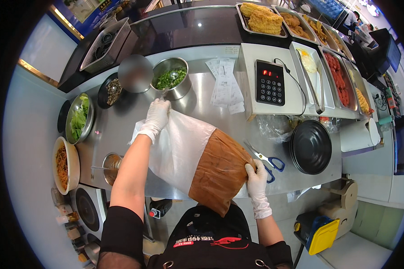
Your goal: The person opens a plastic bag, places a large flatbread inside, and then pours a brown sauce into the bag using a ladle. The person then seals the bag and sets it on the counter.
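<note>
A large clear plastic bag (188,144) is stretched at a slant between my two hands over the front of the steel worktable. Brown sauce or paste (219,168) fills its lower right end. My left hand (156,116), in a white disposable glove, grips the gathered upper end, close to a steel pot of chopped green onion (171,79). Down at the sauce-filled corner, my gloved right hand (257,176) pinches the bag. Blue-handled scissors (266,159) lie on the table just beyond that hand, their blades apart.
Stacked black bowls (311,147) stand at the right. Receipts with writing (226,84) lie near a raised white shelf (252,101) holding a keypad device (270,82) and food trays (340,80). Leftward are a bowl of lettuce (79,118), a bowl of orange-brown shreds (66,164) and a steel cup (111,168).
</note>
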Action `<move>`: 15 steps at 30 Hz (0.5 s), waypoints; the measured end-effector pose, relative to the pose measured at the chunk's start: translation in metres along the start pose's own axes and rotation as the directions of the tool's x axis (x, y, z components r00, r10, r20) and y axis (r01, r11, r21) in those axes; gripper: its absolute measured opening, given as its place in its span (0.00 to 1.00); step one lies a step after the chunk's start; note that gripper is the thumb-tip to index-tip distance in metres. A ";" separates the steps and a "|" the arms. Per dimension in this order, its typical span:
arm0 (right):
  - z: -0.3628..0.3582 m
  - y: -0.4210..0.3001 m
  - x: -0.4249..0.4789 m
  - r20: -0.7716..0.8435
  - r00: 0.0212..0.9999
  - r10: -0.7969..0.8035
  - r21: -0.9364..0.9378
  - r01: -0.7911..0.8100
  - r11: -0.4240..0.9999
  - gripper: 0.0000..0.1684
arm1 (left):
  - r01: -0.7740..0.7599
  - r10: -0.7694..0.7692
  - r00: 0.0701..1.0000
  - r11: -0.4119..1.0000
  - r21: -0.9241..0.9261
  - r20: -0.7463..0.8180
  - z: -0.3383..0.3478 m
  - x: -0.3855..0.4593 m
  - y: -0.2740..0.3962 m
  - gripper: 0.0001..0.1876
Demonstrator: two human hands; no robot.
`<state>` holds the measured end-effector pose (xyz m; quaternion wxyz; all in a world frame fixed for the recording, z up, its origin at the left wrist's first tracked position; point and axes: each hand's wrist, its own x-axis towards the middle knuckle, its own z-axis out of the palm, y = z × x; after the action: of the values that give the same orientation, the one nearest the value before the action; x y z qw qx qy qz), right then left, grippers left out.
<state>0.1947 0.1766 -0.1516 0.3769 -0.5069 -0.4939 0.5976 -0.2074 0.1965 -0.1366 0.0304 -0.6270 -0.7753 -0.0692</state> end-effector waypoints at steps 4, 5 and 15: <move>-0.002 0.000 0.005 0.011 1.000 0.010 -0.003 -0.010 1.000 0.07 | 0.097 -0.098 0.992 0.995 0.023 0.074 0.002 -0.017 -0.014 0.06; -0.001 -0.002 0.006 0.015 1.000 0.010 -0.009 -0.010 1.000 0.07 | 0.127 -0.129 0.987 0.992 0.030 0.092 0.003 -0.022 -0.016 0.06; -0.015 -0.032 -0.057 0.079 0.950 -0.303 -0.453 0.305 0.838 0.18 | 0.508 -0.665 0.712 0.708 -0.491 -0.224 -0.062 -0.136 0.061 0.23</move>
<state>0.2197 0.1330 -0.1076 0.3350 -0.4954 -0.6961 0.3971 -0.1216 0.0683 -0.0891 0.0311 -0.3071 -0.8840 -0.3512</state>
